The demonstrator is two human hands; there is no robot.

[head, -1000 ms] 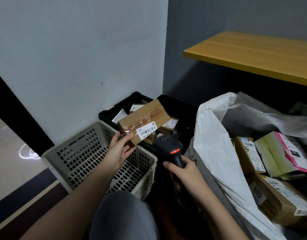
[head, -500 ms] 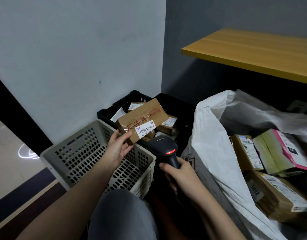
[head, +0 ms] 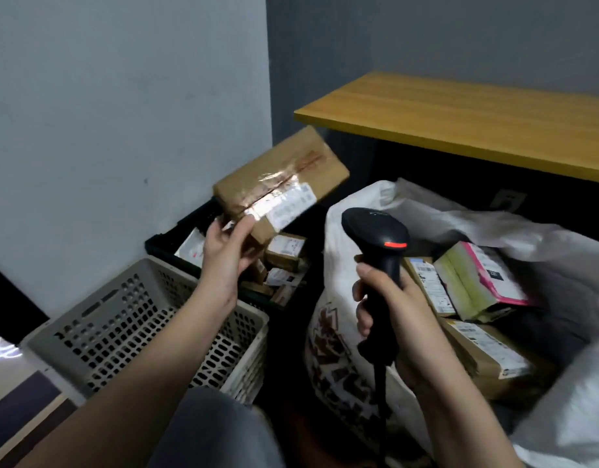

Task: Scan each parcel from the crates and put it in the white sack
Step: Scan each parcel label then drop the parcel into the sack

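Observation:
My left hand (head: 225,253) grips the lower corner of a brown cardboard parcel (head: 281,179) with clear tape and a white barcode label, held up in the air above the black crate (head: 163,243). My right hand (head: 389,298) grips the handle of a black barcode scanner (head: 376,231), whose red light shows; its head sits just right of and below the parcel's label. The white sack (head: 352,231) stands open at the right, with several parcels inside, among them a pink and green one (head: 477,278) and brown boxes (head: 487,356).
A grey perforated crate (head: 129,319) stands at the lower left in front of the black crate, which holds several small parcels (head: 286,246). A yellow wooden tabletop (head: 460,119) juts out above the sack. My knee (head: 210,430) is at the bottom centre. Walls close off the back.
My left hand has lifted the parcel up and to the right, away from the black crate. My right hand has raised the scanner upward toward the label.

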